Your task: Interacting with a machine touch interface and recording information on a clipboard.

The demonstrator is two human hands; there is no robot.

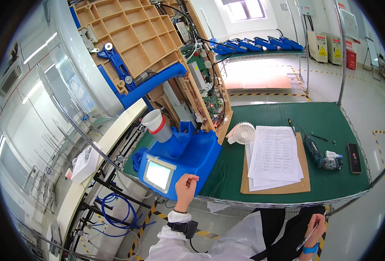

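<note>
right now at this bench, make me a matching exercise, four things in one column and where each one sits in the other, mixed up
Things:
1. small white fan
2. black phone
3. left hand
4. stack of paper forms

Places:
A. on the brown board in the middle of the green mat
B. at the front edge of the blue machine, beside its small screen
C. near the right end of the mat
D. between the blue machine and the papers

Pairs: 1-D, 2-C, 3-B, 4-A
</note>
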